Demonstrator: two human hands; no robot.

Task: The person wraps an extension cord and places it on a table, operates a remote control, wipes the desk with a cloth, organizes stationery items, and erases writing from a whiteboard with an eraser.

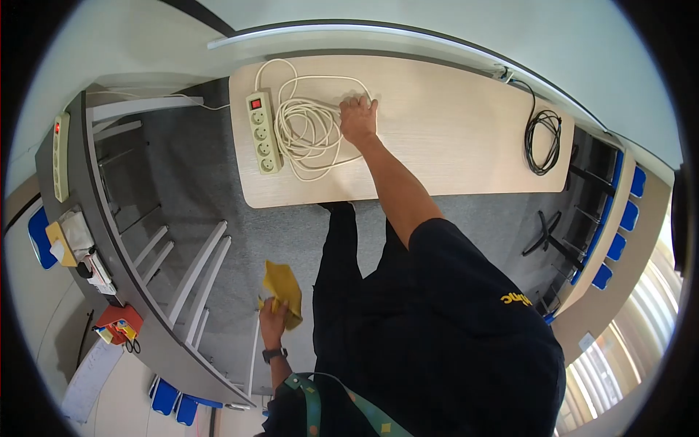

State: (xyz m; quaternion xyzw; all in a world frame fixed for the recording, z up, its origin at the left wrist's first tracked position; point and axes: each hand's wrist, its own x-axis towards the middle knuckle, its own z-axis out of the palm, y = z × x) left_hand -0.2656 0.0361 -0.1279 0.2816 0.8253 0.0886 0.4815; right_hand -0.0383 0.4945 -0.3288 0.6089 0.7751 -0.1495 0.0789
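Note:
On the light wooden table (451, 131) lies a cream power strip (263, 135) with a red switch and several sockets. Its cream cable (306, 131) is heaped in loose loops beside it. My right hand (358, 120) reaches over the table, its fingers curled onto the cable at the right side of the loops; the fingertips are partly hidden. Down at my left side, away from the table, my left hand (274, 319) grips a yellow cloth (282, 288). A dark watch is on that wrist.
A coiled black cable (543, 142) lies at the table's right end. Along the left, a grey desk (109, 218) carries another power strip (61, 156) and a red organizer (119, 325) with scissors. A chair base (542, 233) and blue chairs stand to the right.

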